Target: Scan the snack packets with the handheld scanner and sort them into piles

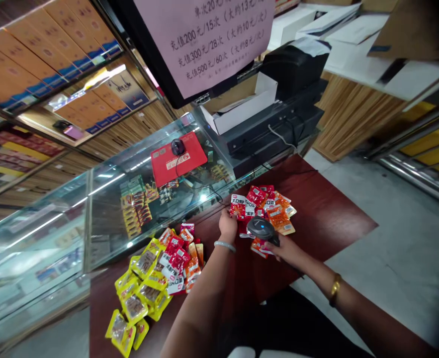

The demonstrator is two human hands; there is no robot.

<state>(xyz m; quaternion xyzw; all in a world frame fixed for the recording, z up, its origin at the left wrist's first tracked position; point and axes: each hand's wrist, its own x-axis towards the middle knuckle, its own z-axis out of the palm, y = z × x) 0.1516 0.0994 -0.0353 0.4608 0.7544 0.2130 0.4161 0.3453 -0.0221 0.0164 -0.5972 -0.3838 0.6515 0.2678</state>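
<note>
I've got the right hand [279, 247] closed round a scanner [261, 227]. Left of it, the left hand [228, 225] pinches a red-and-white packet [237, 205]. Yellow packets [134, 303] sit left of the left grip, same table [323, 214]. Loose orange packets [280, 219] lie just past the right grip. Well beyond the left: red mouse pad [163, 168], mouse [177, 146] on it.

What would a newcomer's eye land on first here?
Probably the large pink paper sign with black writing, up top. Then the shiny yellow plastic packets on the dark red tabletop, lower left, and the black handheld scanner with its blue light in the right grip, near centre.
</note>
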